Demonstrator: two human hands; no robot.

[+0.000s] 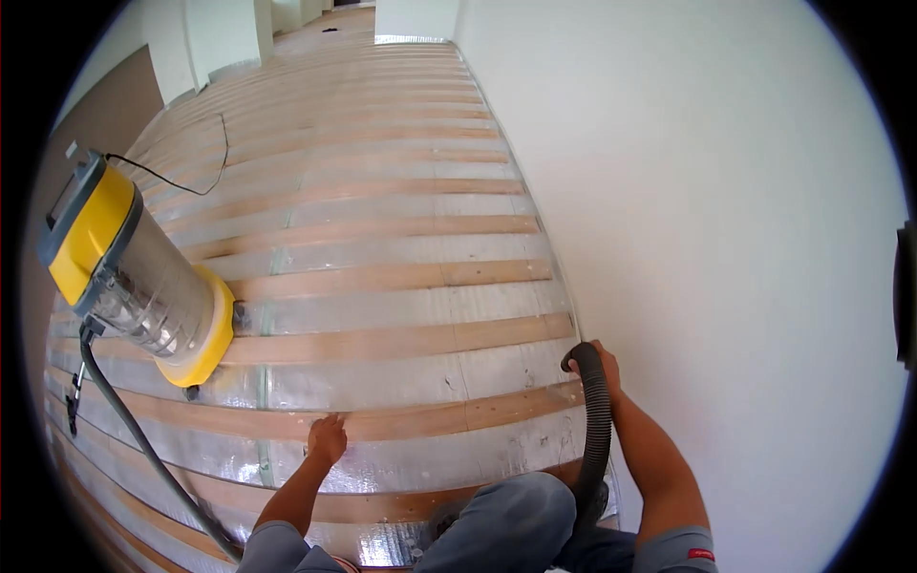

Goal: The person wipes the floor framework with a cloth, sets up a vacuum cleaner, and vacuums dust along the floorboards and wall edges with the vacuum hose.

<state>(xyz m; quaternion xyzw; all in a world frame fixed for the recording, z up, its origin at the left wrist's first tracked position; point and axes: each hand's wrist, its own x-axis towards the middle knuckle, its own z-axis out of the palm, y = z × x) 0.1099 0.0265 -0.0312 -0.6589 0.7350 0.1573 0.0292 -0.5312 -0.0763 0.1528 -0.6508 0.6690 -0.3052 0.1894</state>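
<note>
My right hand [602,363] is wrapped round the upper end of a black ribbed hose [597,411], close to the foot of the white wall. The hose bends over at the top, its tip pointing left, and its lower part runs down beside my knee. My left hand [328,437] rests on a wooden batten [392,423] at the lower middle; its fingers are small and partly turned away, so whether they are apart is unclear. Silvery foil sheeting [411,380] shows between the battens.
A yellow and grey vacuum cleaner [158,277] stands at the left, with a grey hose [143,439] running down to my left side. Its black cable [181,187] lies on the floor behind. A floor nozzle [73,406] is at the far left. The white wall [688,210] borders the right.
</note>
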